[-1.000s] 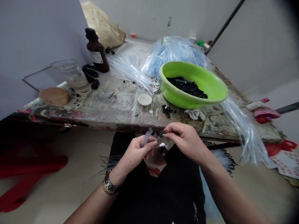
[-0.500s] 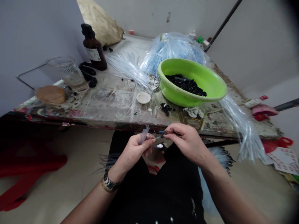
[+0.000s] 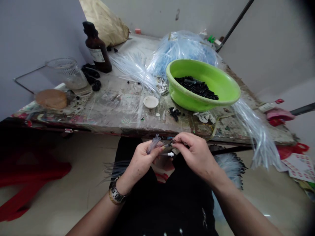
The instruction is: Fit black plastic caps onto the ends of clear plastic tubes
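The cluttered surface [image 3: 118,103] spans the view beyond the person's lap. On it stands the green basin [image 3: 222,87], heaped on one side with black pieces [image 3: 195,90], and behind that lies a big bundle of clear tubing [image 3: 184,46]. Nearer, just off the surface's front edge, the left hand [image 3: 141,159] is closed around several short clear tubes [image 3: 154,145], while the right hand [image 3: 194,150] pinches a small black piece [image 3: 170,144]. A white tip [image 3: 170,154] pokes out below, between the hands.

Over the last second both hands have barely shifted — yet the thin tube [image 3: 166,145] bridging their fingertips, which slanted upward before, now runs nearly level to the black piece. That suggests the two are lined up end to end — whether they are actually joined is too small to tell.
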Available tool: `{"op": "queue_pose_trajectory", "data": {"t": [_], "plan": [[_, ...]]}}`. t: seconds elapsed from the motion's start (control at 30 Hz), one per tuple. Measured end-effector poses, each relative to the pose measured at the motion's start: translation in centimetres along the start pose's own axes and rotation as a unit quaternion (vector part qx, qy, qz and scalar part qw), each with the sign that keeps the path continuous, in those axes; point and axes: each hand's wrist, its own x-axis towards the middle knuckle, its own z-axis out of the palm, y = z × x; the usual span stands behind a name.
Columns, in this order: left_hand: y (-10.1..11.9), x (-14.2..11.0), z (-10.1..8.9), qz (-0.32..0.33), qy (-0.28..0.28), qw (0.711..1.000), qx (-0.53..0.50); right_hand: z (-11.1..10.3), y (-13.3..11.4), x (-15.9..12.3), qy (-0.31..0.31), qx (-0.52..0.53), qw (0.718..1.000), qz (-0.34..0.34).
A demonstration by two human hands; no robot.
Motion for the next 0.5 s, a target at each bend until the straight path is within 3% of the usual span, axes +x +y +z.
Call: {"op": "queue_pose_trajectory", "data": {"t": [0.23,0.5], "plan": [[0.1,0.0,0.3,-0.024,-0.005,0.999,-0.025,0.9,0.2,-0.4,0.022,-0.029,0.999,-0.034],[-0.2,0.2,1.0,-0.041,0.003,0.998,-0.055,2.0,-0.3,-0.3,0.013,0.012,1.000,-0.016]]}}
